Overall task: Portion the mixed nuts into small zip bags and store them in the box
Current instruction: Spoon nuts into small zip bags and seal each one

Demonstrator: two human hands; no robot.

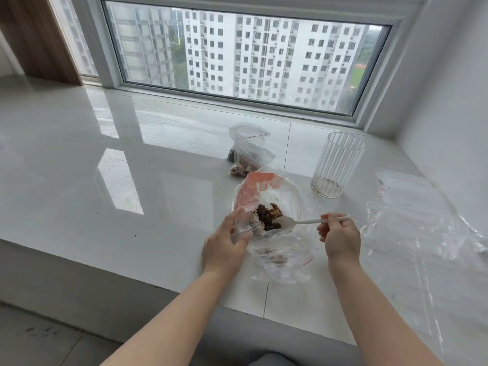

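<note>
A large clear bag with a red patch [266,191] lies open on the white sill, holding mixed nuts [266,216]. My left hand [227,244] pinches the bag's left edge between thumb and fingers. My right hand [339,236] grips the handle of a white plastic spoon [290,222], whose bowl rests on the nuts. Just in front lies a small clear zip bag [284,256] with a red seal line and a few nuts inside. Two filled small zip bags [249,154] lie farther back.
A clear ribbed glass jar [336,165] stands at the right, with crumbs at its bottom. Several empty clear zip bags [422,220] are spread at the far right. The sill's front edge [105,270] drops to a grey floor. A window runs behind.
</note>
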